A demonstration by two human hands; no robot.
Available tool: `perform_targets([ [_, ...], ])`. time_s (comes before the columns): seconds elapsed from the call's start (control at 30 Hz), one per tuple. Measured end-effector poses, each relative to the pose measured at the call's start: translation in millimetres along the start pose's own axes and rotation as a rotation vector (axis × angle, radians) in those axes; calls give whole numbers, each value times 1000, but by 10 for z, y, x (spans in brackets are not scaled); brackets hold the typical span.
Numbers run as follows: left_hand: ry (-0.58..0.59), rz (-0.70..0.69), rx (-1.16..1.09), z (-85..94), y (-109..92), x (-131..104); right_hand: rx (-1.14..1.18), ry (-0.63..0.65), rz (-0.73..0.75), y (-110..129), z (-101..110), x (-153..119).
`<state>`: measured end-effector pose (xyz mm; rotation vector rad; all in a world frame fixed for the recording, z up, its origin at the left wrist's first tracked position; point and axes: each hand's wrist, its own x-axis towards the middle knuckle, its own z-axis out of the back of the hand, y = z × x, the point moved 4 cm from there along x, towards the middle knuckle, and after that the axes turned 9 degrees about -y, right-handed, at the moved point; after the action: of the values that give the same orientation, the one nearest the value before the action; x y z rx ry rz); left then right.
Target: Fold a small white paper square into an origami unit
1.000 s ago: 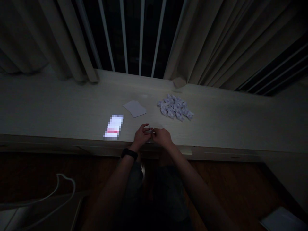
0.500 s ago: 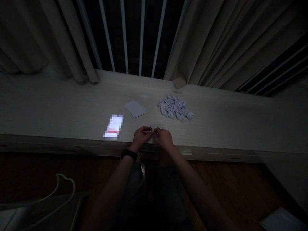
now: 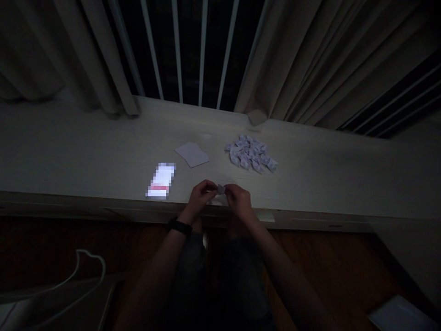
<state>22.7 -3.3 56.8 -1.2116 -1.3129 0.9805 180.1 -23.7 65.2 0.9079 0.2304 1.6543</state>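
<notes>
Between my two hands, just above the front edge of the pale ledge [image 3: 310, 179], is a small piece of folded paper [image 3: 221, 189]. My left hand [image 3: 201, 193] pinches its left side with thumb and fingers. On the other side, my right hand [image 3: 238, 198] grips its right end. The exact folds are too small and dark to make out. Beyond my hands, to the right, lies a heap of folded white paper pieces [image 3: 251, 154]. Flat sheets of white paper [image 3: 192, 154] overlap in a small stack ahead and to the left.
A lit phone [image 3: 161, 180], its screen blurred out, lies left of my hands. Curtains [image 3: 292, 59] and a barred window [image 3: 189, 50] stand behind the ledge. A white cable [image 3: 91, 253] loops at lower left, and a pale flat object [image 3: 401, 315] sits at lower right.
My hands have moved slightly apart, and the folded paper between them now shows a broader face. The heap and the flat sheets look unchanged.
</notes>
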Motion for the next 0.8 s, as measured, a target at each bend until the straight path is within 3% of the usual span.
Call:
perform_targets([
  [0.13, -40, -108, 148, -50, -174, -58, 433, -108, -284, -169, -31, 0],
  [0.23, -46, -129, 171, -62, -183, -50, 614, -167, -385, -201, -70, -13],
  [0.5, -33, 16, 194, -23, 41, -14, 408, -213, -296, -143, -45, -137],
  [0.67, 174, 184, 16, -42, 59, 7, 365, -166, -269, -130, -8, -134],
  [0.8, 316, 301, -23, -48, 25, 8, 397, -56, -269, -178, -22, -44],
])
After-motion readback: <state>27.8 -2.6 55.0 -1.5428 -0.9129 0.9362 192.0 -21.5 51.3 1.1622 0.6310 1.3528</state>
